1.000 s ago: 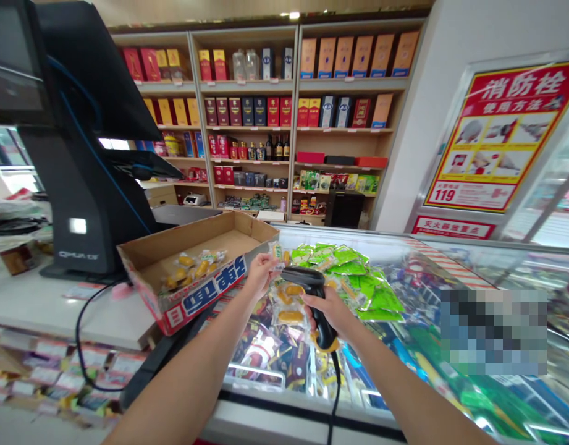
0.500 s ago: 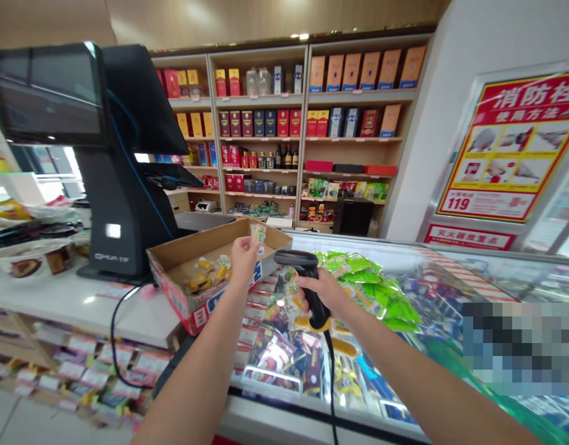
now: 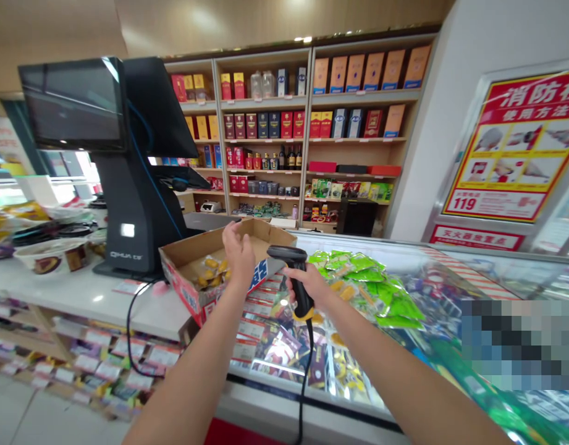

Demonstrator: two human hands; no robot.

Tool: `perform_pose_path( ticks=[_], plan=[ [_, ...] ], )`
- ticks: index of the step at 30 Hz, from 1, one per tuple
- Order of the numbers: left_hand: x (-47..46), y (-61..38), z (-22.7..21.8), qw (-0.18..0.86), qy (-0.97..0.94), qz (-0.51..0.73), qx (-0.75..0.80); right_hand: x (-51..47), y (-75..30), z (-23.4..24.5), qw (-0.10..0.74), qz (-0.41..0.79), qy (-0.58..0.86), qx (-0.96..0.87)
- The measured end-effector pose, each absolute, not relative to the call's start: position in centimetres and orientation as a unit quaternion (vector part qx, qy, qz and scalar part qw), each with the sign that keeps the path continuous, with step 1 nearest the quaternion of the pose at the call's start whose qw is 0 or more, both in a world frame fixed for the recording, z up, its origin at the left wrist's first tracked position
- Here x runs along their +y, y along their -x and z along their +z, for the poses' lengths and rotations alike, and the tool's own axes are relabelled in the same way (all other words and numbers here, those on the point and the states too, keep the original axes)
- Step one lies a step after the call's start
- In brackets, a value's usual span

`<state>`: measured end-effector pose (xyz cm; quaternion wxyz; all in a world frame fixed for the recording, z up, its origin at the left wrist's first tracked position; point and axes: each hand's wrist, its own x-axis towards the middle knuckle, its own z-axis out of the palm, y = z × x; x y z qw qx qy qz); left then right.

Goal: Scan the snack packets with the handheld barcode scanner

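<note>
Over the cardboard box (image 3: 191, 256), my left hand (image 3: 240, 252) has its thumb and fingers apart. No packet shows in it, though its far side is hidden. Several small yellow snack packets (image 3: 214, 271) lie in the bottom of the box. My right hand (image 3: 307, 285) grips a black barcode scanner (image 3: 301, 296) by its handle, with the head pointing left toward the box. A black cable (image 3: 307, 364) hangs from the scanner. Beside the right hand, green snack packets (image 3: 398, 303) and some yellow packets (image 3: 342, 289) are spread on the glass counter (image 3: 321, 237).
A black cash register (image 3: 136, 210) stands on the white counter (image 3: 80, 293) at left, near bowls (image 3: 52, 256). Another cable (image 3: 129, 327) loops over that counter's edge. Boxed goods fill the shelves (image 3: 307, 99) behind. A fire notice (image 3: 520, 148) hangs at right.
My left hand has moved left over the box, and the small packet it held up is no longer visible. The scanner has shifted slightly left in my right hand. The view has turned slightly left.
</note>
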<state>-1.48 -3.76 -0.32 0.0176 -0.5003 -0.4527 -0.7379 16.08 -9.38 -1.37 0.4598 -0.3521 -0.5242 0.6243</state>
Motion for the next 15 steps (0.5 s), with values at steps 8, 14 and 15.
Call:
perform_pose_path(
  ticks=[8, 14, 15],
  plan=[
    [2.9, -6.4, -6.1, -0.190, 0.740, -0.484, -0.428, -8.9, -27.0, -3.9, 0.551, 0.618, 0.372, -0.420],
    [8.5, -9.4, -7.7, -0.219, 0.778, -0.310, -0.501, -8.2, -29.3, -4.5, 0.609, 0.542, 0.392, -0.427],
    [8.8, -9.7, -8.0, -0.219, 0.784, -0.284, -0.507, -8.1, -29.2, -4.4, 0.614, 0.530, 0.394, -0.432]
  ],
)
